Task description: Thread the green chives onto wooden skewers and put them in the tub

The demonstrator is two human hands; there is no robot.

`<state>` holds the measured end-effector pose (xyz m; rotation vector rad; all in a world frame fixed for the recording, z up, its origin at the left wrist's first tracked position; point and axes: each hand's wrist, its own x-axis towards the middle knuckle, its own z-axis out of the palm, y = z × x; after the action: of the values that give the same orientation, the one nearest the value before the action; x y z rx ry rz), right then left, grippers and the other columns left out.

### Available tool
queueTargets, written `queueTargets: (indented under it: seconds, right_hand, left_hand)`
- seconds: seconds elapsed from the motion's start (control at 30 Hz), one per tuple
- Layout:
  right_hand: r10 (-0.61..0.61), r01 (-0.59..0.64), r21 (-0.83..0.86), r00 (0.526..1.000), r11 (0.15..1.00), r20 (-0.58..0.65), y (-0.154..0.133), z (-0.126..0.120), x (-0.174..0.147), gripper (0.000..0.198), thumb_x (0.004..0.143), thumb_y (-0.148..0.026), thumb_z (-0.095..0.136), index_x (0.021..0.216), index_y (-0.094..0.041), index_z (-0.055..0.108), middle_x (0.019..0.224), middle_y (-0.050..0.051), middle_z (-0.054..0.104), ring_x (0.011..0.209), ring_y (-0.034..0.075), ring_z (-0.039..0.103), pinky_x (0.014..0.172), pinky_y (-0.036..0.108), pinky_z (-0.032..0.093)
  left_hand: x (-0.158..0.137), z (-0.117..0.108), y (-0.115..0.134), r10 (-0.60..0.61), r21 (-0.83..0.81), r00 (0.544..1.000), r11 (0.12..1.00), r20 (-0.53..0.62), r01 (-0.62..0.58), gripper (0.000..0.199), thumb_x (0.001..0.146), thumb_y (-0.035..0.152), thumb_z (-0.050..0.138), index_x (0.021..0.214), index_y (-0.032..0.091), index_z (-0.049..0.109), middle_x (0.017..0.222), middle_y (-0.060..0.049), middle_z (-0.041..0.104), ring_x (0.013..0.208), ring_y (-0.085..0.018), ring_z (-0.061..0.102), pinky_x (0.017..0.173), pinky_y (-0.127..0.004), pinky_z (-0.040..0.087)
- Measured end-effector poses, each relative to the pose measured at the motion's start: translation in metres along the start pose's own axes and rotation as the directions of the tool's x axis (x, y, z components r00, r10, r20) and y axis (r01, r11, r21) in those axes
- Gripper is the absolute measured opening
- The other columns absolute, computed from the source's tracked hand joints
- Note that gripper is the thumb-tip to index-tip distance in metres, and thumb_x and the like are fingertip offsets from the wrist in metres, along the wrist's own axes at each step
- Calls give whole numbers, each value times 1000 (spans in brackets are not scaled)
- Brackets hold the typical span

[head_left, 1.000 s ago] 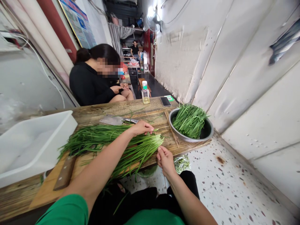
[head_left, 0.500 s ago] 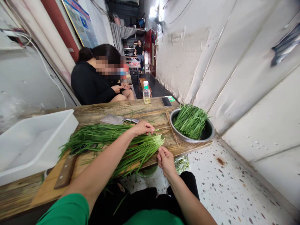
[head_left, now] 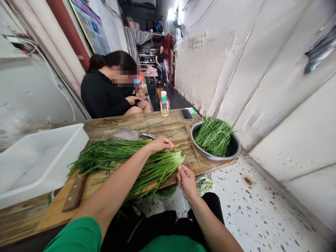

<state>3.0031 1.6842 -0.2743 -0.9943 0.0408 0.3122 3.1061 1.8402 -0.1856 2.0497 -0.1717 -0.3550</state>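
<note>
1. Nearest, a wooden board (head_left: 54, 211) lies on the worn plank table (head_left: 15, 197); a knife with a wooden handle (head_left: 75, 193) rests on it, its blade hidden.
2. The right hand (head_left: 187, 180) has thumb and forefinger pinched together right beside the pale ends of the green stalks (head_left: 157, 169); whether a stem is between them, I cannot tell.
3. The stalks spread across board and table, beneath the left forearm. The left hand (head_left: 163, 143) is above their pale end, fingertips drawn together; its grip on any stem is unclear.
4. A white tub (head_left: 75, 145) stands left; a metal bowl (head_left: 237, 150) of cut greens (head_left: 214, 136) stands right, beside thin sticks (head_left: 193, 145).
5. Further back lie a cleaver (head_left: 127, 134) and phone (head_left: 186, 114), near an upright bottle (head_left: 164, 105).
6. Beyond the table, a person in black (head_left: 99, 92) sits; another person (head_left: 160, 64) stands deep in the narrow, pale-walled room.
</note>
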Motion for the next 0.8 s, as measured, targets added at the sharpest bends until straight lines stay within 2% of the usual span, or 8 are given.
queueTargets:
  seconds: [0.4, 0.67, 0.8]
  right_hand:
    - [-10, 10, 1, 1000, 1000, -3, 3, 0, 0, 30, 71, -45, 59, 70, -18, 46, 38, -13, 35, 25, 0, 15, 24, 12, 13]
    - [-15, 15, -2, 1000, 1000, 10, 2, 1, 1, 30, 71, -46, 58, 71, -17, 47, 38, -13, 34, 25, 0, 14, 24, 12, 13]
    - [-18, 18, -5, 1000, 1000, 1, 2, 2, 0, 31, 72, -47, 58, 72, -17, 48, 39, -13, 33, 26, 0, 14, 24, 12, 13]
  left_hand:
    - [-1, 1, -1, 5, -23, 1000, 1000, 2, -5, 24, 60, 29, 65, 71, 8, 68, 60, -5, 64, 43, -6, 43, 45, -18, 35]
    - [-5, 6, -2, 40, 3, 997, 999, -62, -40, 25, 60, 31, 65, 68, 8, 68, 58, -5, 64, 43, -6, 42, 44, -18, 34]
    - [-4, 5, -6, 43, 5, 998, 999, -43, -42, 26, 60, 32, 65, 68, 8, 68, 60, -6, 64, 43, -6, 41, 44, -18, 33]
